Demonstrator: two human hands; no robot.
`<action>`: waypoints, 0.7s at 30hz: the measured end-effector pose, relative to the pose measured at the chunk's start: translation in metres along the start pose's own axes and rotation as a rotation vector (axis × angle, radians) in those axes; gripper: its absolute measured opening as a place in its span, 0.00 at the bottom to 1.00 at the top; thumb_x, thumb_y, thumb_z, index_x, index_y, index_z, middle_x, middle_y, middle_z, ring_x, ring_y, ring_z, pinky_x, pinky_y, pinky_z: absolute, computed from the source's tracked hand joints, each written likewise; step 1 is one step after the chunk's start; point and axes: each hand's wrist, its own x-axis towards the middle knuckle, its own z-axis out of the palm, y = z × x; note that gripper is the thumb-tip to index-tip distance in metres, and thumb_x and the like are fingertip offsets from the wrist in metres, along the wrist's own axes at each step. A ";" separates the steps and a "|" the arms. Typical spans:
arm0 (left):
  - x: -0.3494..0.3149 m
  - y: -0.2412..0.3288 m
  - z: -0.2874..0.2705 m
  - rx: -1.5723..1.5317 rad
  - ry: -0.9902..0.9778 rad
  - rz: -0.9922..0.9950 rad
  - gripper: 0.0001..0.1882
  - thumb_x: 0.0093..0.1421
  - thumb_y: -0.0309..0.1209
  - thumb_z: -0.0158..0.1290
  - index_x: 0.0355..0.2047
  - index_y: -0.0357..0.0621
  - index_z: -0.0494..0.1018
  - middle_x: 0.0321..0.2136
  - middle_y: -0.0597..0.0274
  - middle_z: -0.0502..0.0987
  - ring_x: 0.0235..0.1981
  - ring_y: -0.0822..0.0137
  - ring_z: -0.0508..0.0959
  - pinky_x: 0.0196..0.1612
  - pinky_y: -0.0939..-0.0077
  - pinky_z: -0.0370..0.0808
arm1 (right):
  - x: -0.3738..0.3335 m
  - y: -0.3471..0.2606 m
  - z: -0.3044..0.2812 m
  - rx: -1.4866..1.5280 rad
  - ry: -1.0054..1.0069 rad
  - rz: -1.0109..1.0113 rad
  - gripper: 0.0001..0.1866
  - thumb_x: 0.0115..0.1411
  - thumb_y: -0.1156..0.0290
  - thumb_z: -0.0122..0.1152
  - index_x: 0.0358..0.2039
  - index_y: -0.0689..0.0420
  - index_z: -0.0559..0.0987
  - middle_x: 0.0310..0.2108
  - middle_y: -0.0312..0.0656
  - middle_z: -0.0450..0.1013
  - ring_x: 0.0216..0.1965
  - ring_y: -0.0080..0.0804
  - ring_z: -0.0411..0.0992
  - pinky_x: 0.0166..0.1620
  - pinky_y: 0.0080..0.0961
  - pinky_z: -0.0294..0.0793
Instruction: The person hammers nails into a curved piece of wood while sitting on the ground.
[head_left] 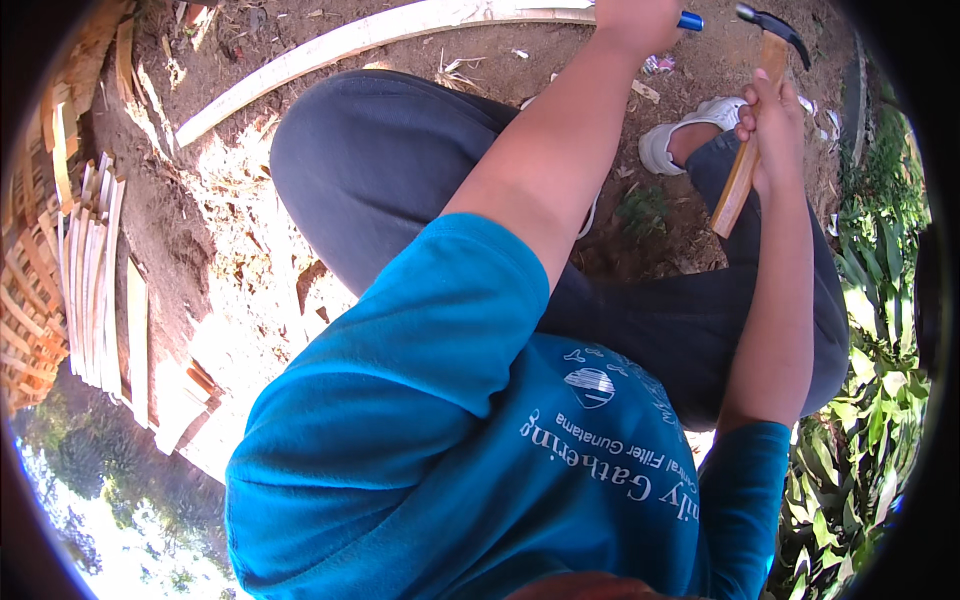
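Observation:
At the top edge my left hand is closed around a tool of which only a short blue cylindrical end shows. The rest of that tool and most of the fingers are out of the picture. A long, pale curved strip of wood lies on the ground, its right end running behind this hand. My right hand grips a claw hammer midway along its wooden handle. The hammer's dark metal head points up and away, to the right of the blue end and apart from it.
Stacked wood strips lie at the left beside woven or piled slats. Wood chips litter the brown soil. My bent legs and a white shoe are close by. Green leafy plants line the right side.

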 end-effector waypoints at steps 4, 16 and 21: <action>0.003 0.002 -0.004 -0.018 -0.008 -0.032 0.09 0.58 0.36 0.59 0.33 0.48 0.86 0.35 0.50 0.86 0.39 0.50 0.87 0.42 0.54 0.83 | -0.001 0.001 0.005 -0.058 -0.065 0.079 0.11 0.73 0.63 0.55 0.46 0.55 0.68 0.27 0.30 0.65 0.22 0.15 0.62 0.23 0.17 0.65; 0.001 -0.006 0.000 0.033 -0.025 0.008 0.09 0.57 0.32 0.58 0.35 0.47 0.86 0.35 0.50 0.86 0.39 0.51 0.87 0.42 0.55 0.83 | -0.002 0.000 0.011 -0.102 -0.093 0.084 0.11 0.73 0.64 0.54 0.45 0.56 0.66 0.27 0.31 0.64 0.22 0.16 0.62 0.24 0.18 0.66; 0.001 -0.010 0.001 0.053 -0.036 0.000 0.09 0.56 0.32 0.58 0.34 0.46 0.86 0.34 0.50 0.86 0.38 0.50 0.87 0.41 0.54 0.83 | -0.001 0.002 0.012 -0.026 -0.032 0.046 0.12 0.72 0.64 0.55 0.47 0.58 0.66 0.27 0.31 0.64 0.21 0.16 0.62 0.24 0.18 0.65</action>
